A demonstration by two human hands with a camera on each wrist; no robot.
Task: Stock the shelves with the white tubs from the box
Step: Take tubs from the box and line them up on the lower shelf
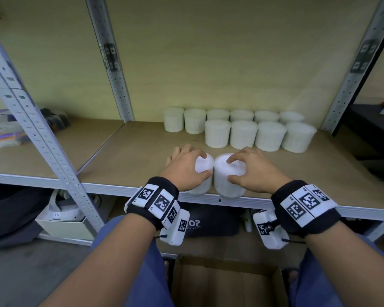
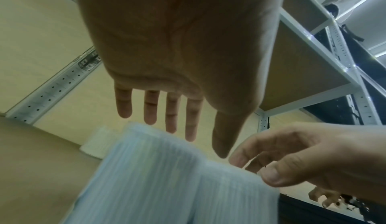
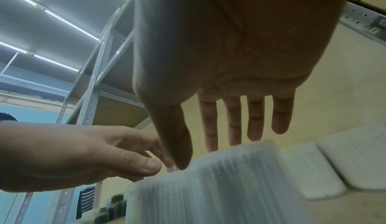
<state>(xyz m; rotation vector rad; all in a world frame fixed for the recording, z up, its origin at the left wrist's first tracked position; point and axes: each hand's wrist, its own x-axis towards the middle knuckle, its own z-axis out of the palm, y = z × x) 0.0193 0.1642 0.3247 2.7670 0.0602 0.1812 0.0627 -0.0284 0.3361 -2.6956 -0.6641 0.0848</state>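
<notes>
**Two tubs at the shelf's near edge**

Each hand has a white tub under it at the near edge of the shelf [image 1: 142,151]. The left hand [image 1: 186,167] lies over the left tub [image 1: 201,173] and the right hand [image 1: 251,169] over the right tub [image 1: 228,178], the tubs touching side by side. In the head view the fingers curve over the tops; the wrist views show them straight and spread just above the tubs, so both hands look released, not gripping. Farther back, two rows of tubs [image 1: 242,129] stand against the far wall. The cardboard box [image 1: 226,282] sits on the floor below.

The step in hand looks like setting this pair down. Next, they probably need sliding back to join the near row, kept upright.
</notes>
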